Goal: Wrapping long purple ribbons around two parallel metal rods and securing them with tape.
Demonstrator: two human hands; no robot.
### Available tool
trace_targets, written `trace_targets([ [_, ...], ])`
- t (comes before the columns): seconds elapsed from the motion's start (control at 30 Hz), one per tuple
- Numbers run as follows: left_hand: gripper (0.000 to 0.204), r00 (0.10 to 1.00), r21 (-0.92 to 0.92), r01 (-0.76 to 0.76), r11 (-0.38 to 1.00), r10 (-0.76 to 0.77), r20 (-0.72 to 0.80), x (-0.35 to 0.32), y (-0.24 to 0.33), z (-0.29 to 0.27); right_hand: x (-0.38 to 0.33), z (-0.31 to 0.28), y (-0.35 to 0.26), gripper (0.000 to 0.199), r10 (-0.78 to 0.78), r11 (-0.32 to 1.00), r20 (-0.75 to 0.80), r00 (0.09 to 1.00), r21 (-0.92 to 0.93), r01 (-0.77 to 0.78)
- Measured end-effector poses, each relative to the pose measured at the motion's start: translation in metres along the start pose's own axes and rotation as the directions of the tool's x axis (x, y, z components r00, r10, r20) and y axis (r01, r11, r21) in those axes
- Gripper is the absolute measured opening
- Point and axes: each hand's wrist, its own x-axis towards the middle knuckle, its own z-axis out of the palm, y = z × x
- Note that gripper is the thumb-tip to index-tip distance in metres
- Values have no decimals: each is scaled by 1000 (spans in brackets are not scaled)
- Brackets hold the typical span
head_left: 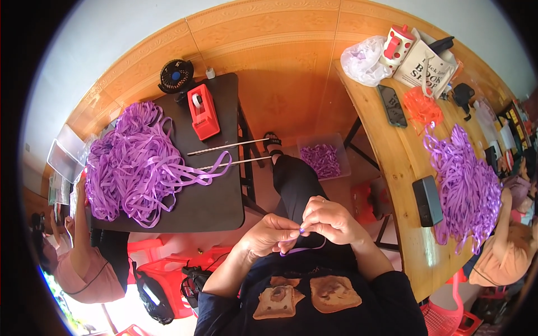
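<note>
Between the dark surface point(213, 207) on the left and the long wooden surface point(392, 168) on the right runs a narrow strip of open floor, where a clear tub point(324, 155) of purple pieces sits far from the person. Over the lap, the left hand point(268, 235) and right hand point(330, 219) meet, both pinched onto a thin purple ribbon point(305, 246) that loops below the fingers. A red boxy tape dispenser point(202, 112) stands far on the dark surface beside a glossy, tangled ribbon heap point(134, 162); a white printed bag point(428, 67) stands at the wooden surface's far end.

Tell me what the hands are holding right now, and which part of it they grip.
Both the left hand and right hand pinch a thin purple ribbon at a small folded bit between the fingertips; the rest loops down over the lap.
</note>
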Motion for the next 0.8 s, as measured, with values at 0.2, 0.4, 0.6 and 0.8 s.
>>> trace_targets([
  [0.2,19,996,-74,-12,997,18,83,0,-2,-2,7,6,-16,18,-40,976,7,999,-214,41],
  [0.4,19,994,-124,-1,992,14,105,-1,-3,-3,0,11,-2,20,9,997,28,1000,-72,-7],
  [0.6,16,994,-153,-11,988,27,103,-6,-2,-3,7,8,-17,20,-63,951,71,995,-297,82],
  [0.8,12,909,596,-257,761,400,-119,-21,4,27,7,14,-24,19,-136,882,4,991,-454,123],
])
